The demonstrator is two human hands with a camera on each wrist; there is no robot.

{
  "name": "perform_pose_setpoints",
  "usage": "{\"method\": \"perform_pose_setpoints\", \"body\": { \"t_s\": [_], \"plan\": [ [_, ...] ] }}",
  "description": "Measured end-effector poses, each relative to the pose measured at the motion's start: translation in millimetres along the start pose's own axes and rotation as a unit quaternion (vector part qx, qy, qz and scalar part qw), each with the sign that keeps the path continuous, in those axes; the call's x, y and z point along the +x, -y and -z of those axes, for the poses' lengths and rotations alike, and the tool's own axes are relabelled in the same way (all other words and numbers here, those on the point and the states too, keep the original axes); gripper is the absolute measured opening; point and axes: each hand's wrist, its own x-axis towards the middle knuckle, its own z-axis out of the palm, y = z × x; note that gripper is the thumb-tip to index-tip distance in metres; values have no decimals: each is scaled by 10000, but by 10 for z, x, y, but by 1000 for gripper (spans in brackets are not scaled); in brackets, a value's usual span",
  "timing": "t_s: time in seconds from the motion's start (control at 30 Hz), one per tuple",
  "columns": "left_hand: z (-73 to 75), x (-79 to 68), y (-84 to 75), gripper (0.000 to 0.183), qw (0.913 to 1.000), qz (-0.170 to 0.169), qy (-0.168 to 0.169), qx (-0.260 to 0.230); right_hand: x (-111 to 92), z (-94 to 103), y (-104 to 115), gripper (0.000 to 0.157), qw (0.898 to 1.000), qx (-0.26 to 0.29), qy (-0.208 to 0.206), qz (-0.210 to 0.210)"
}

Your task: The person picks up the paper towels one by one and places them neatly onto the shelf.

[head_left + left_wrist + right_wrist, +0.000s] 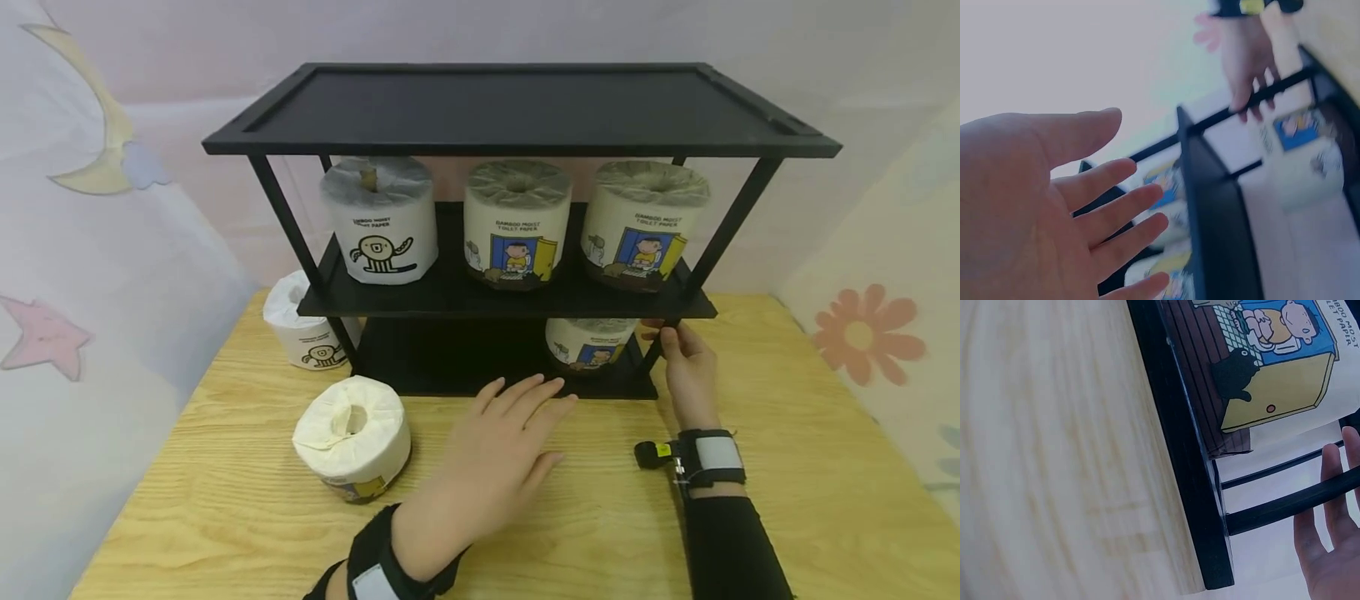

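My right hand [692, 379] holds the front right post [1297, 503] of a black two-level rack [480, 304], thumb on one side and fingers passing behind it. A toilet paper roll [588, 342] with a printed cartoon stands on the lower shelf beside that hand. My left hand [491, 458] hovers before the lower shelf, fingers spread and nothing in it; the left wrist view shows its bare palm [1004, 200]. Left of it a wrapped toilet paper roll [352, 433] stands on the table, apart from the fingers.
On the upper shelf stand three wrapped rolls: left [382, 225], middle [517, 229] and right [645, 229]. Another roll [303, 321] is on the table beside the rack's left side, partly hidden by a post. The rack's flat top [517, 108] overhangs the shelves.
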Motion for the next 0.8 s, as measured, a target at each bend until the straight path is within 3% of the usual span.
{"method": "perform_pose_setpoints", "body": {
  "t_s": [0.17,0.5,0.67,0.8],
  "plan": [
    [176,-139,135,51,9993,312,-185,76,28,-31,-25,35,9998,149,-1,117],
    [387,-404,400,49,9926,1018,-619,237,22,-23,10,35,10000,2,-35,91],
    [484,-526,547,46,9835,1680,-601,301,3,-10,18,35,9999,-88,-75,58],
    [557,-631,664,47,9688,2458,-214,228,-16,-24,13,35,10000,-46,-74,36]
  ]
}}
